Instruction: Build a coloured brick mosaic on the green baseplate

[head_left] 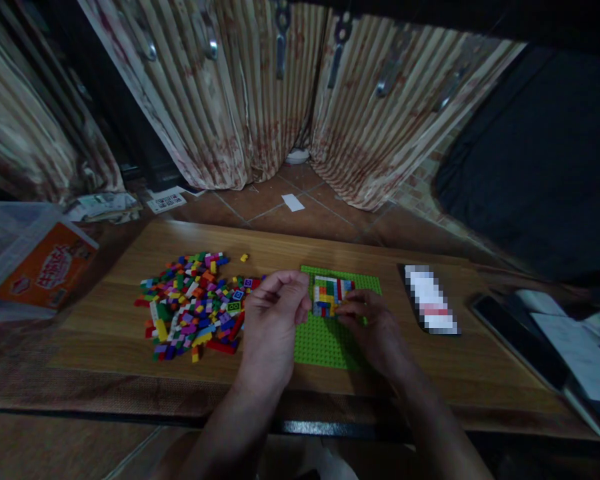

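A green studded baseplate (pixel 325 343) lies on the wooden table, carrying a small block of multicoloured toy bricks (pixel 330 291) near its far side. My right hand (pixel 377 330) is at the near right corner of that block, thumb and fingertips pinched together; whatever is between them is too small to make out. Over the plate's left edge, my left hand (pixel 273 327) is raised with its fingers curled in against the thumb. Its fingertips hide anything they may hold. Left of that hand spreads a heap of loose toy bricks (pixel 190 307) in many colours.
A single yellow brick (pixel 244 257) sits apart behind the heap. To the right lie a phone with a blurred screen (pixel 430 300) and a dark flat device (pixel 517 340). A clear plastic box with an orange label (pixel 45 267) stands left of the table (pixel 115 333). Striped curtains (pixel 220 100) hang beyond.
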The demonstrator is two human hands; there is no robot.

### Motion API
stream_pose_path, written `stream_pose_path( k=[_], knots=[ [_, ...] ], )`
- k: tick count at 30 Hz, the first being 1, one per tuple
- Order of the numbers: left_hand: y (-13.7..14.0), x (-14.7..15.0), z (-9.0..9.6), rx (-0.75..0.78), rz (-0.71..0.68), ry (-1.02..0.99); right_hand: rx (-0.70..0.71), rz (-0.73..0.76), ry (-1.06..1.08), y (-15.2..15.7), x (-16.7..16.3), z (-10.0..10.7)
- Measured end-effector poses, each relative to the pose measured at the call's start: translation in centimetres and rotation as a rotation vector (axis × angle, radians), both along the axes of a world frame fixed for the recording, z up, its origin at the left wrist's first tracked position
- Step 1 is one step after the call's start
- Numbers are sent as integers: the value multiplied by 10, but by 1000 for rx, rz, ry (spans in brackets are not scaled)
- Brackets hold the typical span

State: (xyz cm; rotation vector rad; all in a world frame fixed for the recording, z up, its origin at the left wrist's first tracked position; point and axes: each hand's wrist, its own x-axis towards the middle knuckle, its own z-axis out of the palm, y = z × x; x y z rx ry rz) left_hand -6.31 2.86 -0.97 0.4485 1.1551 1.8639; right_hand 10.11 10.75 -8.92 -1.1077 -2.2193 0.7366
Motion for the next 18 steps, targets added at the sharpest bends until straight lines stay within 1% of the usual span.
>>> stream_pose_path(
  k=[4,7,12,18],
  knots=[
    [-1,0,0,-11,-9,15,61,12,-26,-3,-3,4],
    [-1,0,-1,-15,-19,6,113,26,-85,-5,-6,6],
    [-1,2,-2,-31,-21,0,202,67,-200,-7,-7,3],
    [-1,1,-1,-24,-39,12,212,25,-279,-6,-5,5]
  ],
)
